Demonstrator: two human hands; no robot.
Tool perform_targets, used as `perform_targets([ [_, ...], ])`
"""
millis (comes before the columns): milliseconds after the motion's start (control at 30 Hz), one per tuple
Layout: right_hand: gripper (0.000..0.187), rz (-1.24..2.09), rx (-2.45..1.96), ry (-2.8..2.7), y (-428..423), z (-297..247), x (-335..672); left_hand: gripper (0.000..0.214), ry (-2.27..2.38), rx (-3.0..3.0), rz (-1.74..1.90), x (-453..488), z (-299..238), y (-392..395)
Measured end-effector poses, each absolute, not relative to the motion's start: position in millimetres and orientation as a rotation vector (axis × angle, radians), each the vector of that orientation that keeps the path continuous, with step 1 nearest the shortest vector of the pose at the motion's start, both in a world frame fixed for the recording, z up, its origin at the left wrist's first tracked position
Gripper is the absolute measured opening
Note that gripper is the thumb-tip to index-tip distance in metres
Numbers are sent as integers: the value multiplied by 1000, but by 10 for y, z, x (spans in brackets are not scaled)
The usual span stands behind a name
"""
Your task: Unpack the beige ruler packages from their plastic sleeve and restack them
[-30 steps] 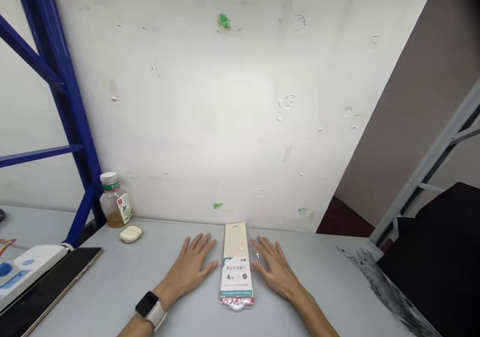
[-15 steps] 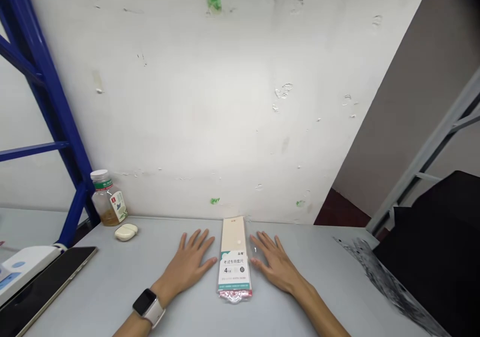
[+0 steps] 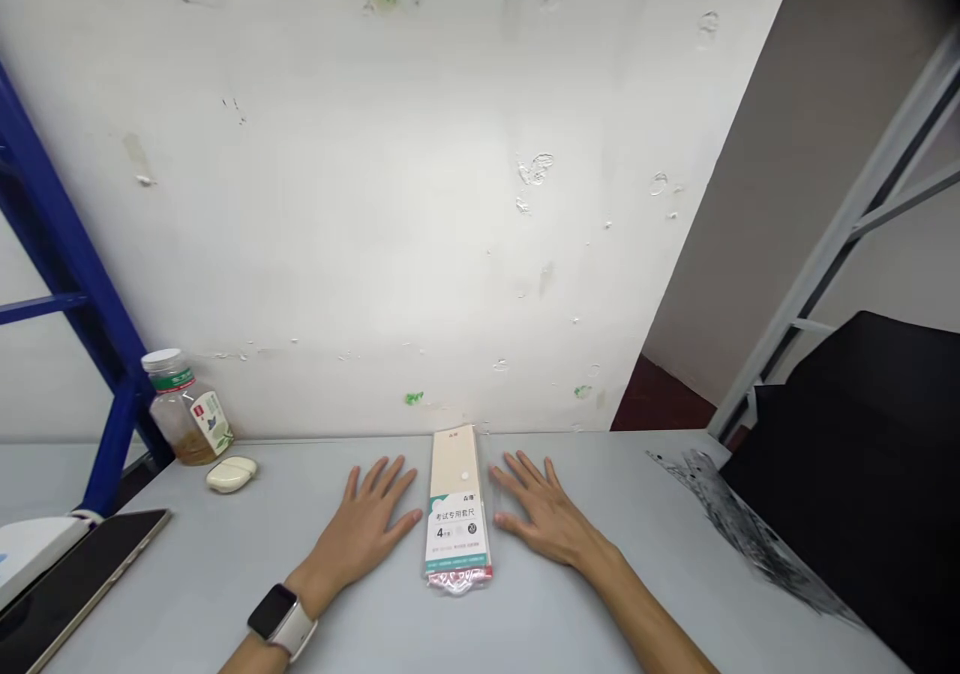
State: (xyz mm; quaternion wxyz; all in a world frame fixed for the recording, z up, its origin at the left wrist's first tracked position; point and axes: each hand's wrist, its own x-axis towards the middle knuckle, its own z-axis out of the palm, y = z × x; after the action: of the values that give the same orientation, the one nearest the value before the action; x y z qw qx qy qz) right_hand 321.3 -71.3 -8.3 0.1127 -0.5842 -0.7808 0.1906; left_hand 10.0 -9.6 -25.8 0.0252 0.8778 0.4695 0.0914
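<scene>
- Lying flat on the desk (image 3: 405,629), label up, the packet (image 3: 458,529) sits between the two hands, its far end near the wall (image 3: 337,204).
- It is a clear sleeve; inside show a cream strip at the far part, then a white label with dark print and a teal band, and red at the near end.
- Clear film sticks out along its right side, toward the right hand.
- The left hand (image 3: 367,526) rests palm down just left of the packet, fingers spread wide, thumb pointing at the packet but apart from it.
- The right hand (image 3: 541,510) rests palm down just right of it, fingers also spread wide; whether a fingertip touches the film, I cannot tell.
- A watch (image 3: 281,619) with a dark face and pale strap circles the left wrist.
- Farther left, a cream case (image 3: 232,474) lies closed, its inside hidden.
- Just behind it stands a clear jar (image 3: 180,419), white lid on, with brown contents at the bottom, too unclear to name.
- A dark tablet (image 3: 82,576) lies aslant at the left edge, beside a white block (image 3: 34,554).
- A blue frame (image 3: 79,254) rises behind these; a black sheet (image 3: 862,484) fills the far right.
</scene>
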Motion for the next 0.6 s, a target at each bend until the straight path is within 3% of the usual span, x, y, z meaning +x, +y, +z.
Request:
perform_targets([
  [600, 71, 597, -1705, -2263, -714, -60, 3212, 62, 1439, 2728, 298, 93, -287, -75],
])
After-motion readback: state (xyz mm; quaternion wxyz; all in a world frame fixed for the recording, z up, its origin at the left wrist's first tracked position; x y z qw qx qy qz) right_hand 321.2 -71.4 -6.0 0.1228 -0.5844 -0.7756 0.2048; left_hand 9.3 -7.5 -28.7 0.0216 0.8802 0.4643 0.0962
